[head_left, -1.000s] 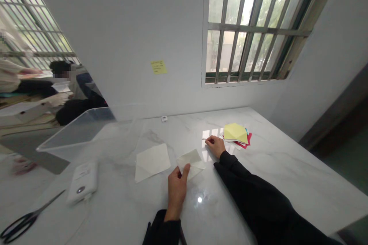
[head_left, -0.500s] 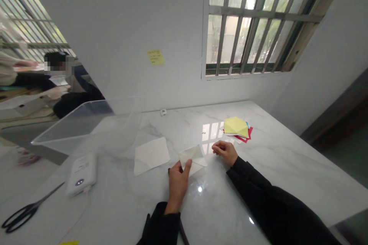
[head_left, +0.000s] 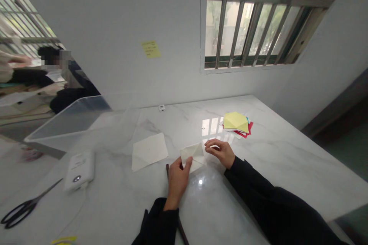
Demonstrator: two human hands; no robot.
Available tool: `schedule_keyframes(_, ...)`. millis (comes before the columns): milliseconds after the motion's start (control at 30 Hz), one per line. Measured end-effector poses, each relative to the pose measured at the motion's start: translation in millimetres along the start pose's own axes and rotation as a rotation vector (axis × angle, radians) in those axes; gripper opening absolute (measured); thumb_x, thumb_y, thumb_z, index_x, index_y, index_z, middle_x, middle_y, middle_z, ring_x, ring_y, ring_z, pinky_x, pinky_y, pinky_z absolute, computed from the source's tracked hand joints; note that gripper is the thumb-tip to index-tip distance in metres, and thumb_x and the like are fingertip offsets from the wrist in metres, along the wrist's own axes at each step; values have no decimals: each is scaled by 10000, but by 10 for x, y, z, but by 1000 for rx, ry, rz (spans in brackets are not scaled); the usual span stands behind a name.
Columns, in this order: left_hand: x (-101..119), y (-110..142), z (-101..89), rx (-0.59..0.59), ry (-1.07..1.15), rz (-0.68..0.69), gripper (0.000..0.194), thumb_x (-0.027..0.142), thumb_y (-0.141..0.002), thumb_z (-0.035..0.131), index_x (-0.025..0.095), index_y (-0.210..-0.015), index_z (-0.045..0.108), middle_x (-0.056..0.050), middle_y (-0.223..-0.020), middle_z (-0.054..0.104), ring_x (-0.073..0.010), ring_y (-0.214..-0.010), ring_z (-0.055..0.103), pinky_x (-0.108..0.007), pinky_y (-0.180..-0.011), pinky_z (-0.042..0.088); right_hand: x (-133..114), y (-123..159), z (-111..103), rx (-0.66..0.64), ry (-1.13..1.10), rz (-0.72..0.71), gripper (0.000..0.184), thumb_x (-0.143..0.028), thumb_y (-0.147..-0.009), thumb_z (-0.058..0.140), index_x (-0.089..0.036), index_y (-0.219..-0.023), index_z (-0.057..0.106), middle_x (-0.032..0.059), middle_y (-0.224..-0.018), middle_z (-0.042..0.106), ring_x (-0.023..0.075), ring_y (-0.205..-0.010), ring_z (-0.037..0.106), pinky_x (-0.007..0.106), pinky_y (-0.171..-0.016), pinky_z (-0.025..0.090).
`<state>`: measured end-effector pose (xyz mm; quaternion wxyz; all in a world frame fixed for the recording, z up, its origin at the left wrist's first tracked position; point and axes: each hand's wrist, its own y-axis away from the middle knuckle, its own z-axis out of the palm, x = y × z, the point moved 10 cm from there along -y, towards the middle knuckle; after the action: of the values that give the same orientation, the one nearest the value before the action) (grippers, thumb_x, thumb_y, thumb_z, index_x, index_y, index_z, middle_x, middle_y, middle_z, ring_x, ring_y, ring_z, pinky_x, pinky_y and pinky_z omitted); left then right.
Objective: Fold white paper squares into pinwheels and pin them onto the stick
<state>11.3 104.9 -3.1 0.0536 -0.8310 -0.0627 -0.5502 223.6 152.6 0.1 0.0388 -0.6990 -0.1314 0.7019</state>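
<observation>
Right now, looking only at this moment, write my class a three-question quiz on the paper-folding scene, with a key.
1. True or false: the left hand pinches the folded white paper.
2. Which lies nearest the table's left front corner? A the scissors; B the coloured paper stack; C the flat white sheet.
3. Fill in: the topmost piece of the coloured paper stack is ____.

Key
1. True; its thumb lies on the paper's near left corner, while the right hand is at the paper's right corner.
2. A.
3. Yellow.
</observation>
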Motion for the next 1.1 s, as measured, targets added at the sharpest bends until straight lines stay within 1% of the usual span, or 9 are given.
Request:
schedule_keyframes(100, 30, 17, 35, -28, -1, 9, 545, 627, -842, 616, 131, -973, 799, -32, -676, 687, -165, -564, 469, -272, -555, 364, -131, 46, 92, -32, 126, -120, 187, -421, -804, 822, -237, -834, 809, 91, -1180, 666, 236, -1086, 644, 382, -937, 532)
schedule_keyframes(233, 59, 36, 89, -77, 46, 31, 522, 598, -860, 626, 132, -1029, 791, -51, -776, 744, -188, -631, 559, -278, -597, 421, -188, 110, 212, -66, 216, -176, 107, -366, -832, 814, -260, -849, 816, 77, -1221, 635, 248, -1193, 595, 430, -1107, 425)
schedule_keyframes(333, 72, 49, 123, -114, 108, 38, 501, 566, -867, 641, 136, -1082, 781, -72, -898, 783, -222, -747, 646, -294, -678, 486, -180, 141, 265, -84, 258, -171, 78, -340, -833, 816, -265, -856, 818, 72, -1233, 630, 249, -1206, 586, 426, -1113, 414)
schedule_keyframes(600, 77, 60, 171, -147, 196, 47, 492, 531, -871, 669, 128, -1131, 776, -97, -968, 796, -263, -846, 705, -316, -740, 535, -133, 161, 295, -94, 267, -128, 84, -349, -827, 812, -274, -865, 818, 68, -1152, 665, 273, -1197, 592, 436, -1090, 429)
schedule_keyframes(733, 89, 66, 168, -153, 206, 38, 488, 533, -860, 679, 133, -1121, 781, -92, -952, 800, -258, -817, 707, -311, -714, 539, -149, 162, 309, -108, 257, -110, 112, -365, -825, 801, -257, -856, 810, 72, -1084, 680, 263, -1094, 621, 431, -1026, 465)
schedule_keyframes(833, 114, 68, 156, -147, 195, 42, 474, 528, -854, 684, 134, -1096, 787, -92, -946, 800, -255, -810, 708, -309, -706, 540, -140, 169, 339, -121, 227, -91, 154, -387, -830, 785, -235, -850, 797, 75, -1010, 680, 241, -994, 630, 390, -903, 503)
schedule_keyframes(967, 154, 67, 156, -144, 196, 64, 452, 523, -847, 688, 136, -1053, 794, -96, -949, 800, -261, -841, 715, -315, -740, 542, -63, 194, 391, -117, 110, -35, 238, -447, -850, 758, -209, -851, 750, 63, -920, 675, 214, -899, 629, 332, -772, 500)
schedule_keyframes(1033, 153, 63, 165, -149, 200, 67, 456, 527, -845, 688, 135, -1052, 794, -96, -955, 801, -262, -846, 715, -316, -747, 541, -14, 210, 413, -108, 81, 9, 268, -471, -852, 754, -205, -869, 724, 26, -795, 647, 167, -719, 575, 298, -661, 457)
schedule_keyframes(1100, 141, 57, 175, -152, 193, 70, 467, 532, -841, 690, 132, -1061, 791, -94, -951, 800, -258, -830, 711, -314, -740, 539, -1, 222, 423, -96, 91, 33, 281, -481, -851, 752, -206, -883, 705, -21, -656, 563, 123, -564, 441, 274, -558, 371)
